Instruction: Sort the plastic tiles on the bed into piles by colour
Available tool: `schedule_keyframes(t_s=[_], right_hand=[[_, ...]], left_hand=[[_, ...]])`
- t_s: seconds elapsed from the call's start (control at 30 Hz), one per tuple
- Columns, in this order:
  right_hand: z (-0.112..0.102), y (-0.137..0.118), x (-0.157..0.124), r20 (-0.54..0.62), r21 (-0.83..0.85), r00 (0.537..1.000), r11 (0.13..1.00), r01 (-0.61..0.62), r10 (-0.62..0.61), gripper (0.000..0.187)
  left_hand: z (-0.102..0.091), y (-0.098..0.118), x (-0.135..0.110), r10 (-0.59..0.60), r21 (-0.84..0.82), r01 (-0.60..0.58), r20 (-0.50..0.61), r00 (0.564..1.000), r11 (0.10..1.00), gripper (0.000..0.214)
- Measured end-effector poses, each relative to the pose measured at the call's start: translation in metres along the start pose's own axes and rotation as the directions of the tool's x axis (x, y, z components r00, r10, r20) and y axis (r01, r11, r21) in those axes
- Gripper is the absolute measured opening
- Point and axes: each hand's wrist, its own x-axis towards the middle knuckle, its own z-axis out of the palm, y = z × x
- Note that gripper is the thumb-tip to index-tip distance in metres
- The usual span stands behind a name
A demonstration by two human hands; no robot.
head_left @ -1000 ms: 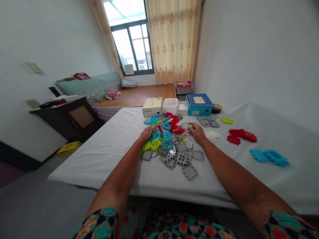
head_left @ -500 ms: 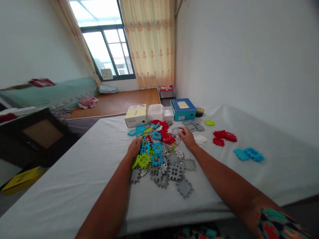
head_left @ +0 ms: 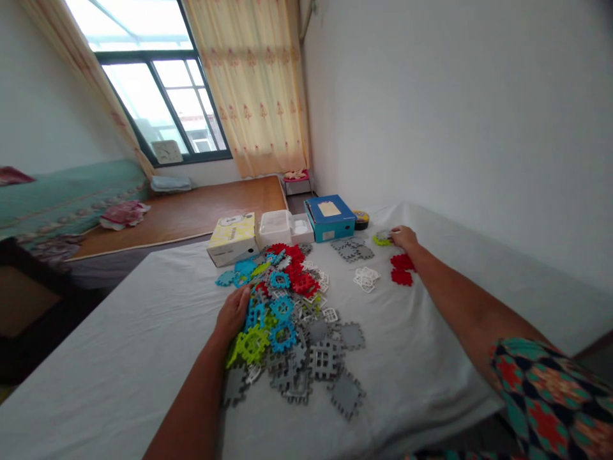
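Note:
A mixed heap of notched plastic building tiles [head_left: 282,306] in blue, lime green, red, grey and white lies on the white sheet. My left hand [head_left: 234,310] rests flat against the heap's left edge, touching blue tiles and gripping none. Reaching out to the far right, my right hand [head_left: 405,237] pinches a pale grey tile [head_left: 384,235] at its edge, right above a lime green tile [head_left: 381,242]. Red tiles [head_left: 401,269] lie just below that hand, partly behind my forearm. Small stacks of white frames [head_left: 366,278] and grey tiles [head_left: 352,249] sit between the heap and my right hand.
Along the table's far side stand a yellow-and-white box [head_left: 233,239], a white plastic tub [head_left: 275,226], a blue box [head_left: 330,217] and a roll of tape [head_left: 361,220]. A wall [head_left: 454,128] borders the right. Behind is a brown bed mat [head_left: 215,204].
My right hand has moved right from the heap to the lime green tile, carrying the pale grey tile. My left hand stays by the heap. The view has swung right; my forearm now hides the separate blue tiles.

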Motion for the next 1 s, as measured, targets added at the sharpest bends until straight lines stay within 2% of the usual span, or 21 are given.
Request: schedule_keyframes(t_s=[0.1, 0.23, 0.43, 0.53, 0.63, 0.7, 0.77, 0.83, 0.93, 1.0], right_hand=[[-0.003, 0.01, 0.008, 0.016, -0.046, 1.0, 0.999, -0.01, 0.01, 0.024], [0.004, 0.006, 0.016, 0.048, -0.049, 0.999, 0.999, 0.012, -0.009, 0.028], [0.045, -0.017, -0.011, 0.218, 0.014, 0.965, 0.989, 0.146, -0.146, 0.024], [0.059, -0.029, -0.025, 0.244, -0.005, 0.949, 0.978, 0.206, -0.199, 0.02], [0.056, -0.035, -0.023, 0.174, -0.119, 0.942, 0.944, 0.309, -0.286, 0.019], [0.049, -0.034, -0.013, 0.113, -0.265, 0.931, 0.892, 0.365, -0.348, 0.025], [0.04, -0.027, -0.002, 0.111, -0.387, 0.927, 0.843, 0.373, -0.36, 0.032], [0.035, -0.015, 0.009, 0.215, -0.47, 0.926, 0.798, 0.376, -0.31, 0.039], [0.031, 0.008, 0.021, 0.397, -0.552, 0.888, 0.713, 0.433, -0.232, 0.048], [0.028, 0.021, 0.026, 0.439, -0.55, 0.868, 0.695, 0.463, -0.232, 0.048]], left_hand=[[0.0, 0.0, -0.001, -0.012, -0.004, 0.012, -0.013, 1.0, 1.0, 0.061], [0.0, -0.004, -0.001, -0.01, -0.01, 0.01, -0.008, 1.0, 1.0, 0.065], [0.0, -0.007, 0.001, 0.007, -0.016, -0.007, 0.014, 1.0, 1.0, 0.067], [0.0, -0.005, 0.0, -0.004, -0.016, 0.004, 0.007, 1.0, 1.0, 0.066], [-0.001, -0.003, -0.002, -0.022, -0.006, 0.022, 0.011, 1.0, 1.0, 0.065], [-0.002, -0.003, -0.002, -0.027, 0.0, 0.027, 0.01, 1.0, 1.0, 0.065], [-0.002, -0.004, -0.002, -0.022, -0.003, 0.022, 0.006, 1.0, 1.0, 0.064], [-0.001, -0.005, -0.002, -0.021, -0.014, 0.021, 0.0, 1.0, 1.0, 0.063], [0.0, -0.006, -0.002, -0.024, -0.026, 0.024, -0.014, 1.0, 0.999, 0.063], [0.0, -0.006, -0.002, -0.029, -0.024, 0.028, -0.021, 0.999, 0.999, 0.063]])
